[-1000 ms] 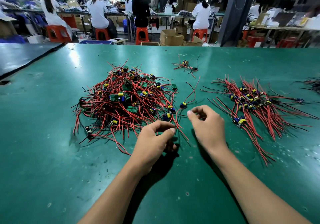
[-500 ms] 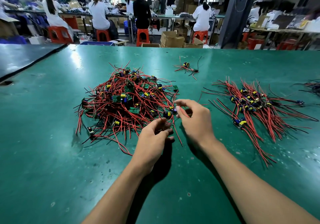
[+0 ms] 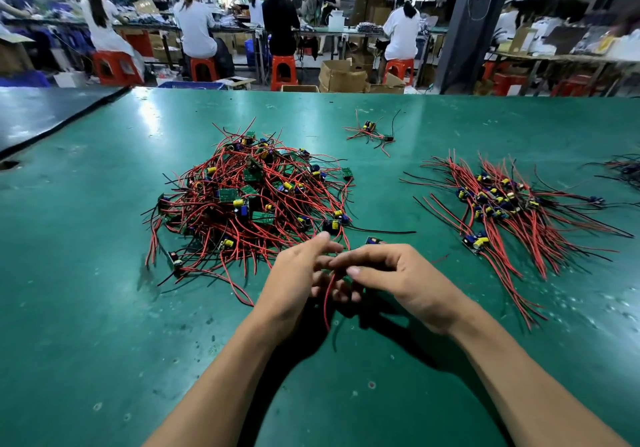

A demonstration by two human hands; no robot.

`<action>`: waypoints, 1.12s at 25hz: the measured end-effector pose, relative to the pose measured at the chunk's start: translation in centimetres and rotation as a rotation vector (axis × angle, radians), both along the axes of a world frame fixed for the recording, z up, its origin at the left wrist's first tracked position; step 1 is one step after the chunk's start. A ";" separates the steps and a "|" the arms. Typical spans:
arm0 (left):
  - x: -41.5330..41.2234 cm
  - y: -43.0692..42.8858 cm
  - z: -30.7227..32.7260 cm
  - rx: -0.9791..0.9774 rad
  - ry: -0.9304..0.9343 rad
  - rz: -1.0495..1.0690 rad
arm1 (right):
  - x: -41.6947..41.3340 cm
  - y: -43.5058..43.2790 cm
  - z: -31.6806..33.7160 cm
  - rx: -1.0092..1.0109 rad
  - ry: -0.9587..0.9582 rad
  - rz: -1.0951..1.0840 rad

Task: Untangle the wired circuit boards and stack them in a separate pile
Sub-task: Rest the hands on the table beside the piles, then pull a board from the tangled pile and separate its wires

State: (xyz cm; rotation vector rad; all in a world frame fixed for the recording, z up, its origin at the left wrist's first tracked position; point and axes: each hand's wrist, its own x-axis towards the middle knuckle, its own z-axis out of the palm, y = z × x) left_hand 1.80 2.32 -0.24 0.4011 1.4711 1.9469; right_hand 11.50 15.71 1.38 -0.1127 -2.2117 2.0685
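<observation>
A tangled heap of small green circuit boards with red and black wires (image 3: pixel 249 200) lies left of centre on the green table (image 3: pixel 86 308). To the right lies a sorted pile (image 3: pixel 505 211), its wires laid roughly parallel. Just in front of the heap, my left hand (image 3: pixel 298 284) and my right hand (image 3: pixel 401 277) meet, both pinching one wired board (image 3: pixel 372 240). The board peeks out above my right fingers; its red wire (image 3: pixel 327 303) hangs down between my hands. A black wire (image 3: pixel 381 231) runs out to the right.
A small loose cluster of wired boards (image 3: pixel 370 131) lies farther back. More dark wires (image 3: pixel 623 169) sit at the right edge. A second table (image 3: pixel 41 114) adjoins at the left. Seated people on red stools and cardboard boxes fill the background.
My right hand reached into the heap's edge, then drew back toward me with a board. My left hand rose to meet it, and both now grip its wires.
</observation>
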 end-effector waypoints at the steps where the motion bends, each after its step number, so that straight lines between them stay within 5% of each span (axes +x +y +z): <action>1: 0.0 -0.1 -0.1 -0.037 0.069 -0.038 | 0.0 0.0 -0.1 -0.009 0.001 0.013; 13: 0.2 -0.4 0.1 -0.005 0.058 -0.027 | -0.1 1.0 -0.3 -0.398 -0.330 -0.222; 21: 0.3 -0.4 0.3 0.018 0.032 -0.056 | -0.7 1.0 -0.2 -0.487 0.042 -0.458; 28: 0.0 -0.1 0.1 0.025 -0.007 0.088 | 0.2 2.8 1.1 -0.822 0.156 -0.336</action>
